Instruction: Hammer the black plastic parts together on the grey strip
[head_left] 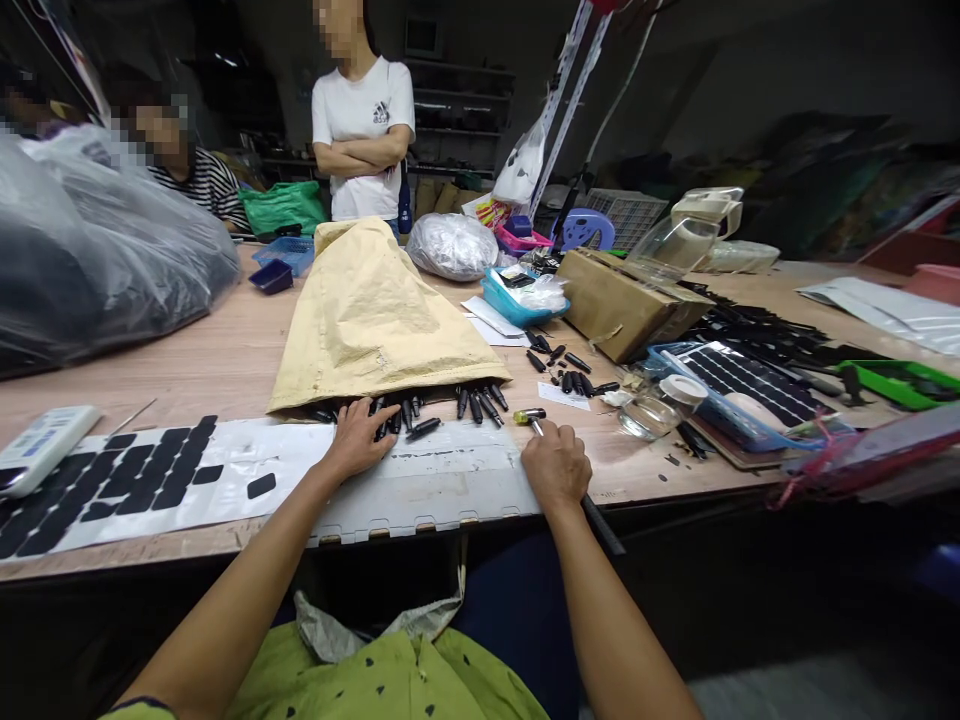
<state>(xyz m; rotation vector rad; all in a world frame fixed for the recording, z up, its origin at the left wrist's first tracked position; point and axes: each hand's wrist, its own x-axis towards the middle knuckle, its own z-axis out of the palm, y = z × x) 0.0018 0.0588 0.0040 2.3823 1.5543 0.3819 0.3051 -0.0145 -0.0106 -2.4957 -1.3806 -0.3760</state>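
Observation:
My left hand (360,438) rests at the mouth of a tan paper sack (382,320), its fingers apart over several black tapered cylinders. One loose black cylinder (424,429) lies just right of those fingers. More black cylinders (476,405) poke out from under the sack's edge onto the grey-white board (450,490). Closed in a fist, my right hand (556,465) grips a small hammer (531,415) with a yellow face and a metal shaft. Its black handle sticks out below the fist, past the table edge. The sack hides whatever lies inside it.
At left, black adhesive pads (176,465) cover a white sheet beside a white device (46,450). Right are a glass jar (649,415), a blue tray (720,400) and a cardboard box (622,305). A large plastic bag (105,250) bulges at far left; a person (364,130) stands opposite.

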